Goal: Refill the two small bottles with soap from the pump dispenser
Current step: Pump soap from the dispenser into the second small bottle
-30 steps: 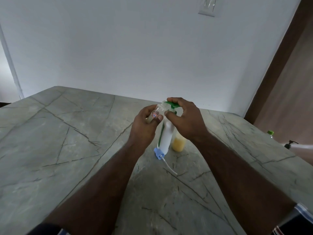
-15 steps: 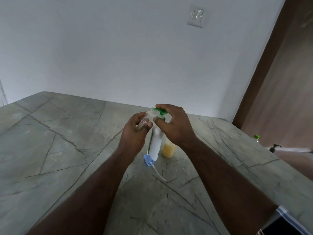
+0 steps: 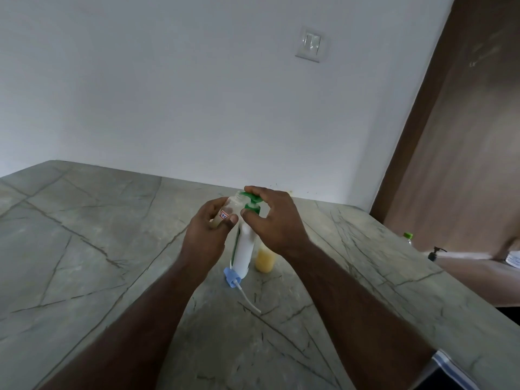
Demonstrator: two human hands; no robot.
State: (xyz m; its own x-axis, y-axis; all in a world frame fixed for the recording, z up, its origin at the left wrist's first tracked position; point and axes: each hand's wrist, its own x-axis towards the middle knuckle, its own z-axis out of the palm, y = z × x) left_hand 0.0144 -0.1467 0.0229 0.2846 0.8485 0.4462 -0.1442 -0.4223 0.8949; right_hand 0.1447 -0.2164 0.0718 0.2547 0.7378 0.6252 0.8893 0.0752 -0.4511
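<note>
A white pump dispenser [image 3: 243, 250] with a green pump head [image 3: 251, 200] stands on the marble counter [image 3: 84, 249]. My right hand [image 3: 274, 220] holds the green pump head, fingers on top and thumb at its collar. My left hand [image 3: 206, 232] grips a small clear bottle [image 3: 229, 208] with a red and blue label, tilted, its open mouth right under the pump spout. Behind the dispenser stands a second small bottle [image 3: 264, 260] holding yellow liquid. A blue cap with a white dip tube [image 3: 239, 285] lies on the counter at the dispenser's foot.
A white wall with a light switch [image 3: 309, 46] closes off the back of the counter. To the right runs a brown wooden panel [image 3: 464, 164]. Beyond the counter's right edge stand a black-topped pump bottle [image 3: 434, 252] and a green-capped bottle [image 3: 407, 237].
The view has tilted upward and shifted, so hands and bottles sit lower in the frame. Both hands keep their holds; the green pump head now stands higher above the collar.
</note>
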